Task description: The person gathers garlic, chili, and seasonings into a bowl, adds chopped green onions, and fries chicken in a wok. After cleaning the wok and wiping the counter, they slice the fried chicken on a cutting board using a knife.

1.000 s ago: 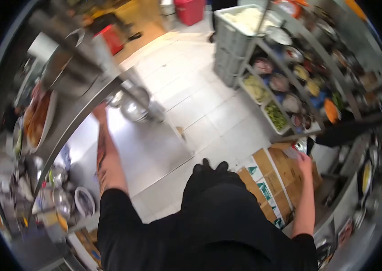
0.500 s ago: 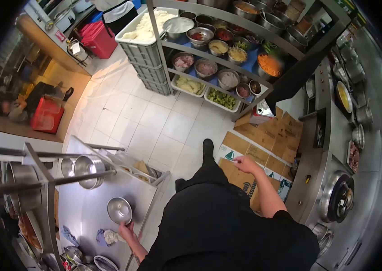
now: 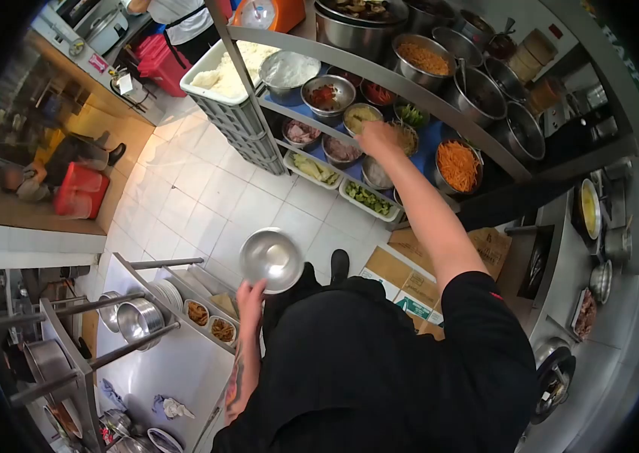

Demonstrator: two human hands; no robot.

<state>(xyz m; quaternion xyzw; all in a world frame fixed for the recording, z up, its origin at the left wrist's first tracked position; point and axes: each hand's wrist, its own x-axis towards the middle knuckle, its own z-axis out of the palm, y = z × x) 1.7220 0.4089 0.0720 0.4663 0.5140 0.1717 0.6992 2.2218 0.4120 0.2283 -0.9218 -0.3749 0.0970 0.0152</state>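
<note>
My left hand (image 3: 250, 295) grips the rim of a steel mixing bowl (image 3: 259, 260), held over the floor in front of me. The inside shows bare metal with a bright reflection. My right hand (image 3: 381, 138) is stretched out to the shelf, at the near edge of a small steel bowl of pale yellow chopped food (image 3: 362, 115). Its fingertips are hidden, so their grip does not show. Close beside it are a partly covered bowl of yellowish shreds (image 3: 408, 138) and a bowl of green pieces (image 3: 413, 115).
A metal rack (image 3: 380, 57) holds several ingredient bowls, including shredded carrot (image 3: 458, 166). Grey crates (image 3: 238, 124) stand at its left. A steel table (image 3: 176, 370) with a tubular rack lies to my left, a stove counter (image 3: 606, 302) to my right. Cardboard (image 3: 417, 283) covers part of the floor.
My left hand has lifted the steel bowl off the table and brought it forward and right. My right hand has gone from above the cardboard up to the ingredient bowls.
</note>
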